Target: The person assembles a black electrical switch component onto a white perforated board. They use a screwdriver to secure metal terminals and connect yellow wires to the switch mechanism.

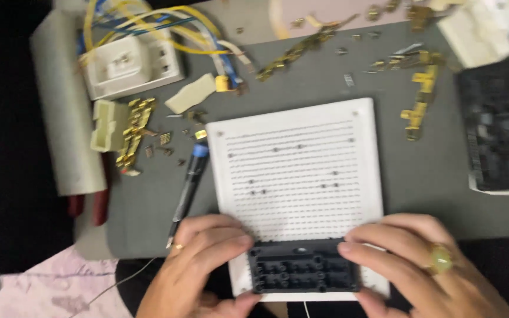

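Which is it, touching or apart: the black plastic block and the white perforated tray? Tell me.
Touching. The head view shows the black plastic block lying flat on the near edge of the white perforated tray, with no gap visible, held at its ends by the left hand and right hand.

Black block, white perforated tray

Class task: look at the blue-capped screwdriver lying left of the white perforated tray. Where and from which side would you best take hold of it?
Probably the dark handle of the screwdriver, just below its blue cap, with the grip coming from above across its width. It lies flat on the grey mat, tip towards the left hand.
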